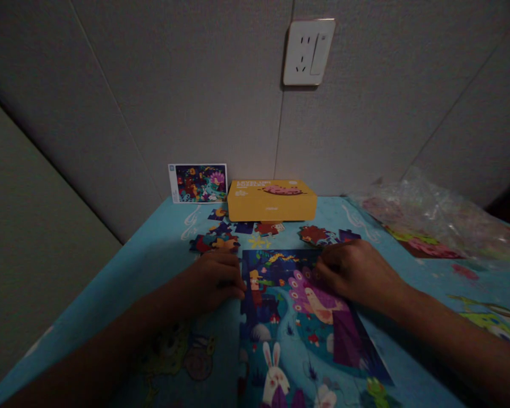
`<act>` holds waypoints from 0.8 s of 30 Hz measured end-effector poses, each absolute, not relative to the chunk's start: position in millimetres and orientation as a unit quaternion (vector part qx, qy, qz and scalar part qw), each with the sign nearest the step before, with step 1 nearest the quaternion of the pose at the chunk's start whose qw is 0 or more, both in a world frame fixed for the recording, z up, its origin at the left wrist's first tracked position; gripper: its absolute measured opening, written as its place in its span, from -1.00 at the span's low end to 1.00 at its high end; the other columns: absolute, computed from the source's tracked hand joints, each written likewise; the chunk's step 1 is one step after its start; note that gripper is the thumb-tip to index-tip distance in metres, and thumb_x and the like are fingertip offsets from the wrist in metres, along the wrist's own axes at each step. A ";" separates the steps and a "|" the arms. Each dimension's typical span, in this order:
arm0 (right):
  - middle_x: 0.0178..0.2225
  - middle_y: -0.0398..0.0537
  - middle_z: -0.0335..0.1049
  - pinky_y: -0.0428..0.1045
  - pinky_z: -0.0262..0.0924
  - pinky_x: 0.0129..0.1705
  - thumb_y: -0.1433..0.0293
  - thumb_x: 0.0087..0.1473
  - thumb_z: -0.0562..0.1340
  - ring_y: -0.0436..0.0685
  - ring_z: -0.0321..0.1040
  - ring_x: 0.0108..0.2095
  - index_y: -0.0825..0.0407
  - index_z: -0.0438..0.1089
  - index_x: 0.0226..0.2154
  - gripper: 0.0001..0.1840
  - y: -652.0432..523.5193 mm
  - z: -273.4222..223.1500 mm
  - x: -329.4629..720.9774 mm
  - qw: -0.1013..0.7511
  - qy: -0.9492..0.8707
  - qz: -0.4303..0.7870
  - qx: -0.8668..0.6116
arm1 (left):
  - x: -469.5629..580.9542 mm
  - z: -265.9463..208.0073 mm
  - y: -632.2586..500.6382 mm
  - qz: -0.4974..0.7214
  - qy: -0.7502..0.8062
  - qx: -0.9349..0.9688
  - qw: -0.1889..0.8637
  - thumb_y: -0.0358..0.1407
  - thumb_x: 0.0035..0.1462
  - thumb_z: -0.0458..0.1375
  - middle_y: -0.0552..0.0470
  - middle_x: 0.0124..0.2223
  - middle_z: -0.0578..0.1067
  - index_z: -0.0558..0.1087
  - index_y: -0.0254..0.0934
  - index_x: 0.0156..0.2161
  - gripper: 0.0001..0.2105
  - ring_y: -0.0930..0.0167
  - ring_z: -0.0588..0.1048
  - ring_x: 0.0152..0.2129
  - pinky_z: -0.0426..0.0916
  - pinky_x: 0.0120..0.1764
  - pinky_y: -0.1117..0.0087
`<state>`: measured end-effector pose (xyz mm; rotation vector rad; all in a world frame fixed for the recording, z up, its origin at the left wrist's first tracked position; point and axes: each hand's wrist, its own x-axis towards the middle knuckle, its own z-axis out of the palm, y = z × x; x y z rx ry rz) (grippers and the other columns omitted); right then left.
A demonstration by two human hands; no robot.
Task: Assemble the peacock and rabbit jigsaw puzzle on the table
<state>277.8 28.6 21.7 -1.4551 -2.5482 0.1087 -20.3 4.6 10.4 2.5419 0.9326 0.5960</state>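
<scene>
A partly assembled jigsaw puzzle (297,328) lies on the blue cloth, showing a white rabbit, a pink peacock-like bird and a winding blue path. My left hand (221,277) is closed at its left edge, thumb and fingertips close together near the interlocking tabs. On the puzzle's upper right part rests my right hand (348,272), its fingers curled down over the bird's tail. What either hand's fingertips hold, if anything, is hidden. Loose puzzle pieces (216,242) lie in a heap beyond my left hand, and more pieces (318,234) lie beyond my right.
A yellow puzzle box (272,204) stands against the wall. Left of it leans a picture card (201,183) with a colourful scene. Clear plastic packaging (433,215) covers the right side of the cartoon-printed tablecloth (153,255). A wall socket (308,52) sits above.
</scene>
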 end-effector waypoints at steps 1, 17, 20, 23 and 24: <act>-0.68 -0.08 0.24 -0.04 -0.13 -0.51 0.39 0.04 0.05 -0.07 0.11 -0.66 0.06 0.17 -0.72 -0.65 28.7 21.8 278.2 0.102 -0.861 0.039 -0.498 | -21.2 10.9 4.4 0.205 0.334 0.900 0.188 -0.42 0.13 0.24 0.05 -0.42 0.45 0.54 -0.33 -0.41 -0.90 0.45 0.43 -0.42 0.25 -0.29 0.45; -0.69 -0.12 0.17 -0.03 -0.17 -0.50 0.41 0.11 0.05 -0.08 0.00 -0.65 0.08 0.22 -0.71 -0.61 23.9 15.0 274.9 0.072 -0.914 0.063 -0.394 | -17.5 21.4 -8.6 0.159 0.288 0.920 0.212 -0.31 0.20 0.11 0.16 -0.69 0.22 0.41 -0.31 -0.60 -0.66 0.53 0.23 -0.68 0.08 -0.51 0.45; -0.68 -0.16 0.14 -0.03 -0.19 -0.51 0.41 0.15 0.06 -0.08 -0.05 -0.64 0.08 0.24 -0.69 -0.60 22.8 14.9 273.2 0.066 -0.929 0.080 -0.355 | -16.2 24.9 -9.9 0.153 0.294 0.919 0.212 -0.33 0.21 0.10 0.15 -0.68 0.21 0.34 -0.32 -0.65 -0.62 0.54 0.22 -0.68 0.08 -0.52 0.45; -0.69 -0.22 0.07 -0.03 -0.24 -0.52 0.38 0.22 0.04 -0.09 -0.12 -0.66 0.07 0.24 -0.68 -0.55 21.0 15.5 270.8 0.068 -0.940 0.105 -0.318 | -14.6 24.7 -10.6 0.165 0.293 0.916 0.221 -0.30 0.21 0.08 0.14 -0.69 0.23 0.36 -0.32 -0.65 -0.62 0.54 0.22 -0.69 0.16 -0.47 0.45; -0.70 -0.23 0.05 -0.03 -0.25 -0.53 0.36 0.25 0.03 -0.09 -0.14 -0.66 0.07 0.24 -0.67 -0.53 20.3 15.7 270.1 0.071 -0.939 0.111 -0.317 | -14.2 23.2 -10.6 0.171 0.298 0.911 0.228 -0.27 0.22 0.07 0.14 -0.69 0.23 0.37 -0.32 -0.65 -0.60 0.54 0.21 -0.69 0.17 -0.47 0.46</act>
